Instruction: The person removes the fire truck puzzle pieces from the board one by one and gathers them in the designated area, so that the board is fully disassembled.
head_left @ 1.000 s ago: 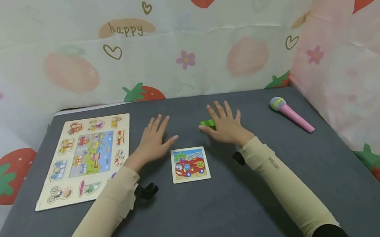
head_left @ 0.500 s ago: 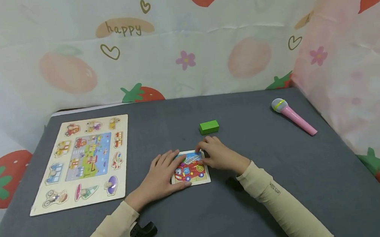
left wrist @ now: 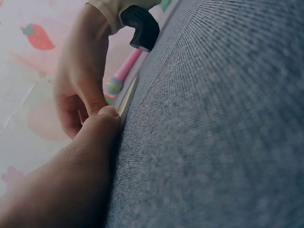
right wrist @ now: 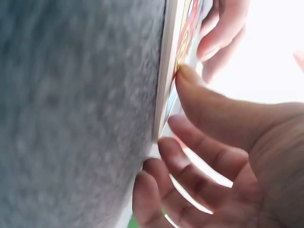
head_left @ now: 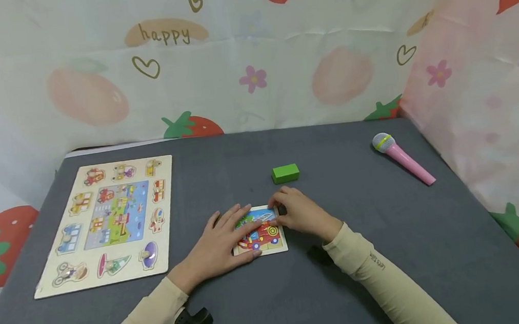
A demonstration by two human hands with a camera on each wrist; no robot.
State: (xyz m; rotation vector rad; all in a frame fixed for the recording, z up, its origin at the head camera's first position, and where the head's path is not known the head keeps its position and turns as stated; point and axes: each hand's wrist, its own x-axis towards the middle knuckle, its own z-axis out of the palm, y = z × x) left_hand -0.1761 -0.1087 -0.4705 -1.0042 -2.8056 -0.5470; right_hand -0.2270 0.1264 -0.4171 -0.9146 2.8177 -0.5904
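A small square jigsaw puzzle (head_left: 271, 246) with a red fire engine picture lies flat on the table, in the middle of the head view. My left hand (head_left: 218, 245) rests over its left part, fingers fairly straight across the picture and thumb along the near edge. From the right, my right hand (head_left: 298, 212) has curled fingers at the puzzle's far right corner. In the right wrist view its thumb (right wrist: 209, 102) presses on the picture near the rim, with the fingertips at the edge. Both hands cover parts of the picture. A green block (head_left: 285, 173) sits just beyond the right hand.
A large wooden peg puzzle board (head_left: 164, 216) with vehicle pieces lies on the left side of the grey table (head_left: 333, 155). Toward the right edge lies a pink toy microphone (head_left: 405, 159). A printed cloth (head_left: 285, 31) stands behind the table.
Both hands have come down from beyond the small puzzle onto it, uncovering the green block. During the last half second the left index finger has shifted further over the picture.
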